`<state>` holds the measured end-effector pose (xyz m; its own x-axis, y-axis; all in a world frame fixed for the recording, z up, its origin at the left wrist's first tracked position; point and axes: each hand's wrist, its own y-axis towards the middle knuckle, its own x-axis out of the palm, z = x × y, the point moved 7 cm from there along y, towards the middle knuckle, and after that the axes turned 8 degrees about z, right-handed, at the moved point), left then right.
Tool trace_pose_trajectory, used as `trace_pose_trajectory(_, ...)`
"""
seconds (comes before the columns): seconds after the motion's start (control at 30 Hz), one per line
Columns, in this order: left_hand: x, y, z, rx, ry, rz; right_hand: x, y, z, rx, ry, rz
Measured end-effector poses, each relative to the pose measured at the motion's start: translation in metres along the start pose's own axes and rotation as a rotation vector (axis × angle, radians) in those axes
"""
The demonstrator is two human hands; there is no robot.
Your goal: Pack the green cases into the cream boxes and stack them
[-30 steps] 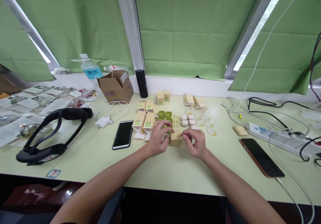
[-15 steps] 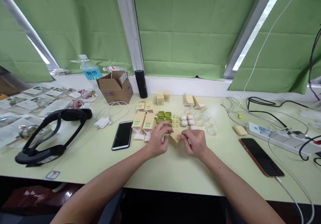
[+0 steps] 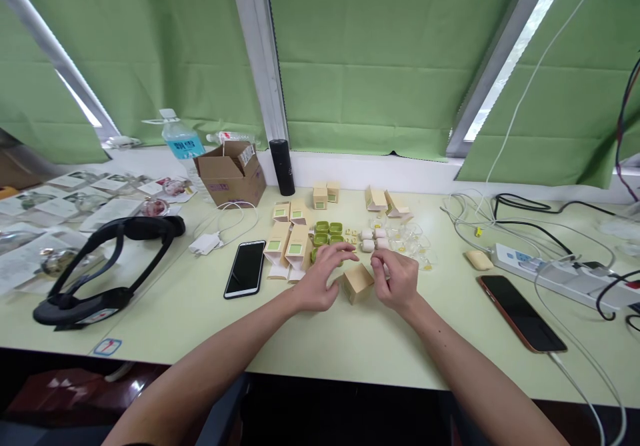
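A small kraft cardboard box (image 3: 357,283) stands on the table between my hands. My left hand (image 3: 324,277) is at its left, fingers stretched out and apart, with nothing in them. Close by the box's right side, my right hand (image 3: 397,277) has its fingers curled; whether anything is inside them is hidden. Several small green cups (image 3: 329,228) lie beyond my left hand, partly covered by it. Beside them are tiny yellowish pieces (image 3: 351,233), white-and-pink rolls (image 3: 374,239) and clear plastic cups (image 3: 411,238).
Kraft boxes with green windows (image 3: 289,245) stand left of the cups. More small boxes (image 3: 325,195) and folded cartons (image 3: 384,201) are farther back. A phone (image 3: 245,269) lies left; another phone (image 3: 521,313) and a power strip (image 3: 545,273) are right. A black headset (image 3: 107,266) lies far left.
The small box now shows upright between my hands, more of it visible. My right hand has shifted slightly right, its pinch on the box's edge gone. My left fingers have stretched forward.
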<state>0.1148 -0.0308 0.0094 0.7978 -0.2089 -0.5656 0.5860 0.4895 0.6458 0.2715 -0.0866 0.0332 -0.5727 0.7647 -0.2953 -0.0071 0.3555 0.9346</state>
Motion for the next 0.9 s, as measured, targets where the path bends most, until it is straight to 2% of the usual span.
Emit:
trace_pose_trajectory(0.1,0.010,0.001,0.012,0.062,0.035,-0.208,-0.004,0.001,0.001,-0.007,0.031,0.050)
trace_pose_trajectory(0.2,0.015,0.003,0.017,0.070,0.113,-0.304,-0.007,0.002,0.001,-0.023,0.053,0.090)
trace_pose_trajectory(0.4,0.011,0.012,0.021,0.107,0.215,-0.298,-0.017,0.009,-0.003,-0.031,0.081,0.151)
trace_pose_trajectory(0.5,0.001,0.028,0.015,0.060,0.231,-0.245,-0.026,0.015,-0.005,-0.031,0.090,0.205)
trace_pose_trajectory(0.63,-0.015,0.071,-0.015,-0.064,0.304,-0.147,-0.032,0.019,-0.005,-0.024,0.120,0.245)
trace_pose_trajectory(0.8,-0.021,0.137,-0.080,-0.189,0.453,-0.080,-0.025,0.014,-0.008,-0.052,0.115,0.210)
trace_pose_trajectory(0.9,-0.019,0.160,-0.121,-0.272,0.571,-0.076,-0.019,0.009,-0.008,-0.062,0.126,0.170)
